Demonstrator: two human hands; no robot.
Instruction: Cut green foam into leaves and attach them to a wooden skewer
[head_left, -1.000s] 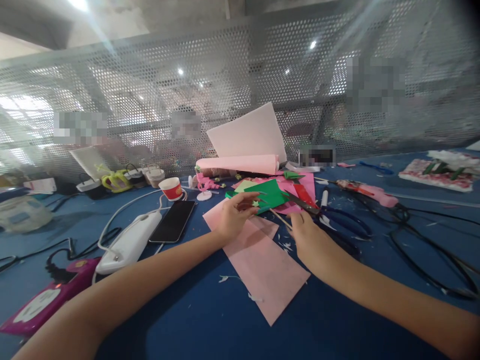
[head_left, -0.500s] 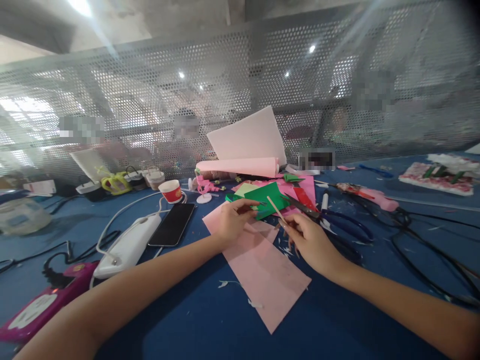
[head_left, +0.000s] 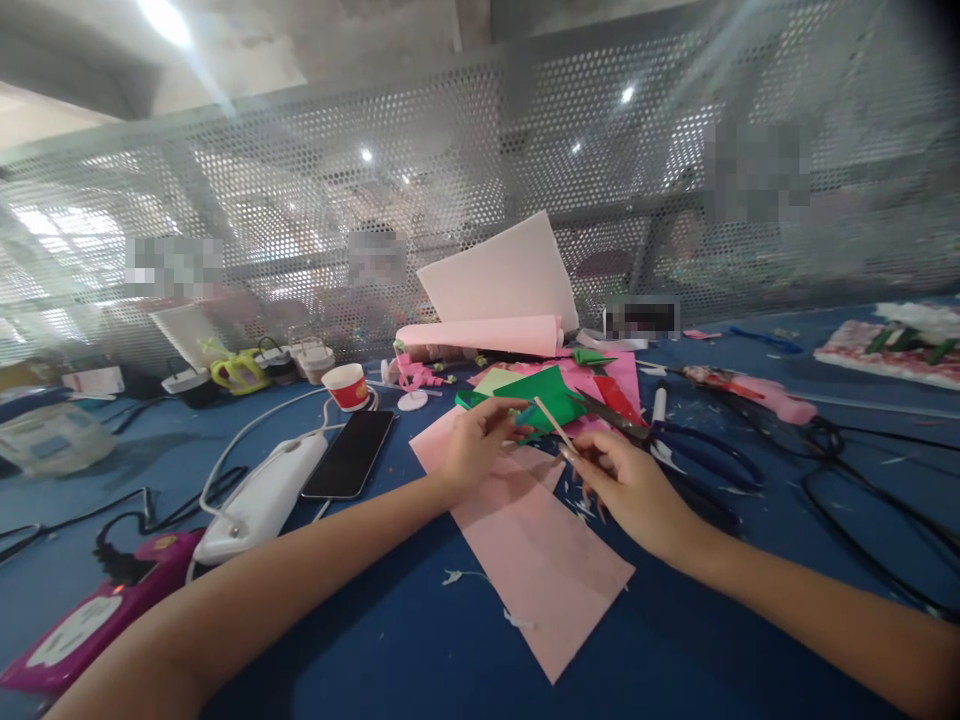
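My right hand (head_left: 628, 490) pinches a thin pale pink strip (head_left: 551, 421) between thumb and fingers. The strip slants up and left from the fingertips. Close by on the left, my left hand (head_left: 480, 445) has its fingers drawn together near the strip's upper end. A small bluish-green bit shows at its fingertips, too small to name. Both hands are above pink sheets (head_left: 555, 580) lying on the blue table. Just behind the fingers is a green sheet (head_left: 551, 385). Scissors (head_left: 705, 455) with dark blue handles lie beyond my right hand, blades toward the green sheet.
Left of the sheets are a black phone (head_left: 351, 455), a white power strip (head_left: 262, 495), a red paper cup (head_left: 346, 386) and a magenta device (head_left: 105, 610). A pink roll (head_left: 480, 334) lies behind. On the right are a pink glue gun (head_left: 757, 393) and black cables (head_left: 832, 500).
The whole view has shifted slightly. My left hand's fingers have tilted a little and now show the bluish-green bit more plainly. My right hand keeps hold of the strip.
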